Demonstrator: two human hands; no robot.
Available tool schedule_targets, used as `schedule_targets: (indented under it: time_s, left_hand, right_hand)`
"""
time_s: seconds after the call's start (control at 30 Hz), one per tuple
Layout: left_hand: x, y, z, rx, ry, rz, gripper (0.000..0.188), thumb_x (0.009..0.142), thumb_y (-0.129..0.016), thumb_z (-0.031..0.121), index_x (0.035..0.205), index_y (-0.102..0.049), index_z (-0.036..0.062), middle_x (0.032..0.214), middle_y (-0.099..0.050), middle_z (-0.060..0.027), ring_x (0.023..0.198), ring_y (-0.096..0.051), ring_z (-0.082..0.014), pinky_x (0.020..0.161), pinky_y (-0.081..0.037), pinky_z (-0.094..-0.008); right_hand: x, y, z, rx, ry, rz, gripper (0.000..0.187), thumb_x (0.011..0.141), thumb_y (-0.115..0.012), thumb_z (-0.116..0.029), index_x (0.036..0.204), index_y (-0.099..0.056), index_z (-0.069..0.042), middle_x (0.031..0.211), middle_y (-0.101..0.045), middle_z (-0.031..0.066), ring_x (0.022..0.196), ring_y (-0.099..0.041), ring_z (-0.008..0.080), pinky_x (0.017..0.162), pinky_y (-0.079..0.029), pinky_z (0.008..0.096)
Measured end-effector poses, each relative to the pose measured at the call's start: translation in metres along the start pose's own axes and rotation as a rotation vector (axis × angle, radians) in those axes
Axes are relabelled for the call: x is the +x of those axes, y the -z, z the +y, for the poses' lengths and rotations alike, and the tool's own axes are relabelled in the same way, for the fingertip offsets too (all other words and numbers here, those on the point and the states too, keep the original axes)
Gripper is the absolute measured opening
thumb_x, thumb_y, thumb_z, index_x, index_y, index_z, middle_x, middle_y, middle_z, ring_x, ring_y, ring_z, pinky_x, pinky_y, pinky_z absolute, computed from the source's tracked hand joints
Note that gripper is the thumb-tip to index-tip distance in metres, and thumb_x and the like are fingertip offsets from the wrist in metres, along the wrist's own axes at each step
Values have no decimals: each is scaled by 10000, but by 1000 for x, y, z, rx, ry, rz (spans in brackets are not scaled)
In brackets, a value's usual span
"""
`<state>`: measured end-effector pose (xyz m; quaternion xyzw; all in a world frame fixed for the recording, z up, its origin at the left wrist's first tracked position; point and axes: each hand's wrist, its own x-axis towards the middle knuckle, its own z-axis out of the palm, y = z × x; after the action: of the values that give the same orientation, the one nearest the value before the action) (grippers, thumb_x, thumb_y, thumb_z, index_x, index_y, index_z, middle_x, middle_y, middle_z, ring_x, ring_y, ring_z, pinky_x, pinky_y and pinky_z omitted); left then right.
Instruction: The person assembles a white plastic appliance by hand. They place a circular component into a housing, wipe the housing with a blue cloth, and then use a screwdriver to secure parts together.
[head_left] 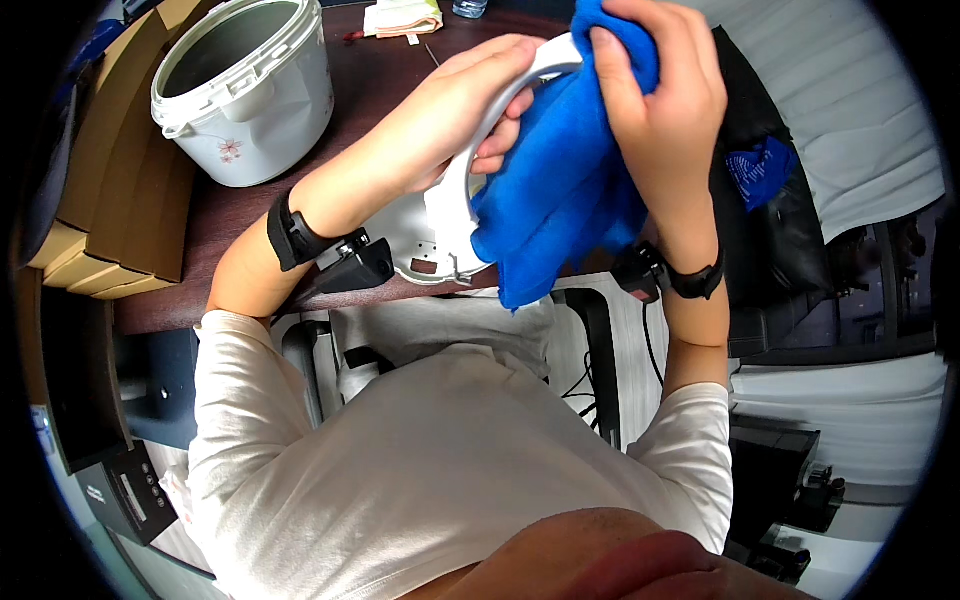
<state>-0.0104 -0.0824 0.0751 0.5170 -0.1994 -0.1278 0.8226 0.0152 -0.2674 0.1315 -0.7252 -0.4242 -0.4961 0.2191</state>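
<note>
My left hand (450, 115) grips a white plastic cooker lid (440, 215) by its curved rim and holds it tilted on edge above the near side of the dark table (260, 210). My right hand (665, 95) presses a bright blue cloth (565, 175) against the lid's upper edge. The cloth drapes down over the lid's right side and hides most of that face. Both wrists wear black straps.
A white rice cooker body (245, 90) with a flower print stands open at the far left of the table. Brown cardboard boxes (110, 190) lie to its left. A folded pale cloth (402, 18) rests at the far edge. A black bag (770, 210) sits at right.
</note>
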Motion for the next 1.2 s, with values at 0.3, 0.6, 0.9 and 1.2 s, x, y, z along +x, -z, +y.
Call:
schedule_targets:
  time_s: [0.3, 0.6, 0.9, 1.2]
  left_hand:
    - [14, 6, -6, 118, -347, 226, 444, 1061, -405, 345, 1383, -524, 64, 1209, -629, -62, 1020, -616, -108, 852, -510, -251]
    - [3, -4, -6, -33, -166, 259, 277, 1019, -492, 304, 1166, -602, 97, 811, -591, 11, 702, -552, -80, 610, -428, -223]
    - [6, 2, -9, 207, -301, 197, 268, 1040, -451, 354, 1140, -545, 124, 647, -487, 45, 502, -427, -34, 431, -315, -188]
    - [5, -1, -4, 137, -236, 335, 232, 1027, -439, 315, 1114, -576, 149, 661, -485, 64, 520, -438, -25, 427, -311, -189]
  right_hand:
    - [-17, -34, -26, 231, 32, -119, 247, 767, -738, -70, 986, -624, -51, 989, -632, 117, 818, -669, 318, 689, -546, 355]
    - [-14, -22, -35, 134, 64, -167, 218, 794, -727, -81, 994, -642, -66, 977, -637, 127, 811, -668, 284, 679, -543, 331]
    - [-1, -21, 14, 36, -141, -24, 146, 871, -668, -84, 999, -645, -18, 932, -635, 154, 831, -650, 309, 735, -518, 354]
    - [-13, -38, -23, 153, 51, -28, 189, 806, -709, -57, 977, -632, -36, 921, -625, 128, 788, -680, 310, 664, -545, 359]
